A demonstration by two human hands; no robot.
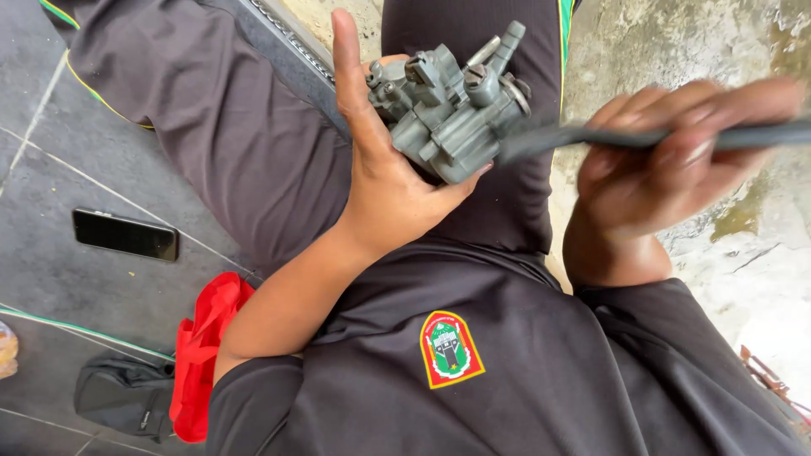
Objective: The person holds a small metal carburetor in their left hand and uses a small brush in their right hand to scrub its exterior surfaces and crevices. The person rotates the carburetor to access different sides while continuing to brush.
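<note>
My left hand (384,181) grips a grey metal carburetor (452,105) from below, thumb raised beside it, above my lap in dark trousers. My right hand (667,165), blurred by motion, is closed around a dark rod-like tool (591,137). The tool's tip touches the carburetor's right side. Small brass-coloured screws and a nozzle stick up from the top of the carburetor.
A black phone (125,234) lies on the grey tiled floor to the left. A red cloth (203,355) and a small black pouch (122,394) sit at lower left. Rough concrete floor (743,253) lies to the right.
</note>
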